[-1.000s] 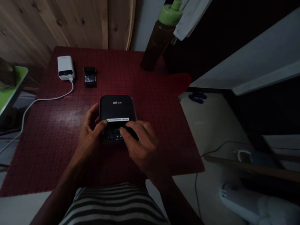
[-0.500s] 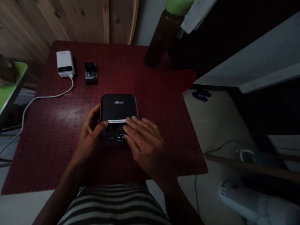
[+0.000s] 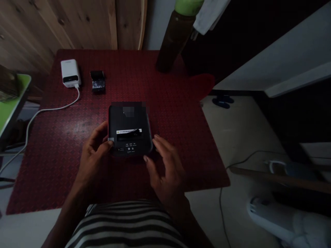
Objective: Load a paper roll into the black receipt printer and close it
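Note:
A compact black receipt printer (image 3: 128, 120) lies on the red patterned tabletop, with a slot, a white warning label and small icons across its near part. Over the label curls a small dark strip (image 3: 136, 131), which seems to come out of the slot. My left hand (image 3: 94, 153) grips the printer's left side, thumb on the near left corner and fingers along the edge. Close by the right edge is my right hand (image 3: 165, 168), thumb and fingers apart and holding nothing; whether a fingertip touches the casing I cannot tell.
Toward the back left are a white power bank (image 3: 70, 73) with a cable (image 3: 55, 109) and a small curled black piece (image 3: 98, 81). A dark bottle with a green cap (image 3: 170, 41) stands at the back. Slippers (image 3: 222, 101) lie on the floor at the right.
My right hand has drawn back from the printer's slot to its right edge, and its fingers have spread. The slot and dark strip now show. My left hand still holds the printer.

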The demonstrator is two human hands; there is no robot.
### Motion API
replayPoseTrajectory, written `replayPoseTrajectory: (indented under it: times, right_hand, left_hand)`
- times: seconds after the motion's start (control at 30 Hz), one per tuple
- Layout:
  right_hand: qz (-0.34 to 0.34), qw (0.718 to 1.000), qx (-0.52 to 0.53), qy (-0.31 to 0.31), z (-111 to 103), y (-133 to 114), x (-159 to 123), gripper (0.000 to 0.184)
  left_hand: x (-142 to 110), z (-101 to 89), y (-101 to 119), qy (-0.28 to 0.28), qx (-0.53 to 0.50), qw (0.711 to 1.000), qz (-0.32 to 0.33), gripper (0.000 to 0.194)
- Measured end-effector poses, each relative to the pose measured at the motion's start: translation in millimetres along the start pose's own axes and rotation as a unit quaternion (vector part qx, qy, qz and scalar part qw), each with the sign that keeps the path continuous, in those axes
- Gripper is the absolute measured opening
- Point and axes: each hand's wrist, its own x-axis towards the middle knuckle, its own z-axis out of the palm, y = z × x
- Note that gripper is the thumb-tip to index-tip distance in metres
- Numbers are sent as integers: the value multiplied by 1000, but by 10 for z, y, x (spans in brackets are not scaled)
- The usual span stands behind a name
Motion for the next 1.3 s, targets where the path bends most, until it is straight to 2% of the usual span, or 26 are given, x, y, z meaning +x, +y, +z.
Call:
replayPoseTrajectory:
  times: [0.17,0.37,0.5,0.7,0.83,0.97,1.03,1.13,1.2,1.3]
  right_hand:
    - [28,999,21,-7,55,28,-58,61]
    - [48,998,23,-18,35,41,-55,59]
    - [53,998,32,-13,52,51,-62,59]
    - [53,998,34,-12,36,66,-65,58]
    - [40,998,25,-37,-141,84,101,49]
    - [-47,997,-26,-52,-182,134,499,30]
    - [-91,991,-44,-89,-77,163,739,31]
    - [-119,968,-81,-203,159,152,1064,35]
    - [-117,944,-129,-282,295,90,1230,37]
    - [-118,903,-203,-360,420,-41,1397,33]
  left_hand:
    - [27,29,29,-2,-2,1000,0,54]
    - [18,55,38,9,-23,999,-21,52]
    - [14,68,42,9,-13,1000,-10,50]
    - [8,94,-4,33,-2,999,-27,59]
    - [-10,68,-107,27,3,1000,-1,57]
    - [5,42,-188,12,23,998,57,53]
    - [24,35,-219,3,31,995,100,51]
    - [42,20,-267,-6,33,991,130,50]
    - [36,9,-295,-10,23,993,119,52]
    - [11,-5,-311,-17,9,996,89,56]
